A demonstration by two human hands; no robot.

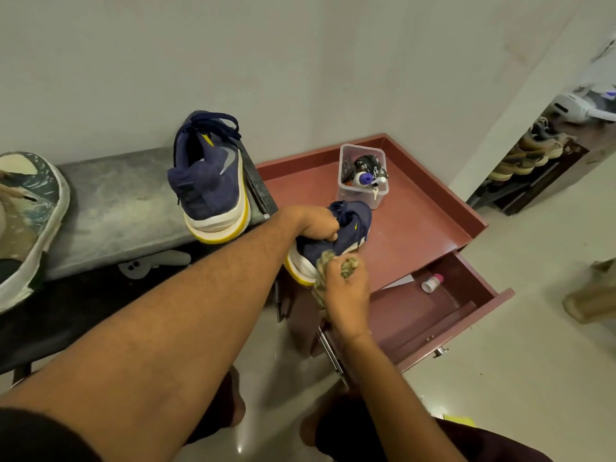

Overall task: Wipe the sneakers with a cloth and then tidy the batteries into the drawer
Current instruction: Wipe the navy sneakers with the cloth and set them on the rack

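My left hand (318, 225) grips a navy sneaker (350, 233) with a white and yellow sole, holding it above the front edge of the maroon cabinet top (426, 221). My right hand (346, 291) holds a bunched olive cloth (328, 265) pressed against the heel side of that sneaker. The second navy sneaker (210, 181) stands on its heel on the grey bench (116, 208), leaning on the wall. Below the cabinet top the drawer (460, 305) is pulled open, with a small white and pink bottle (431, 283) inside. I can make out no batteries.
A clear plastic box (363, 176) of small items stands at the back of the cabinet top. A patterned cushion (26, 215) lies at the bench's left end. A shoe rack (530, 155) is at the far right. My knees are below, over pale floor tiles.
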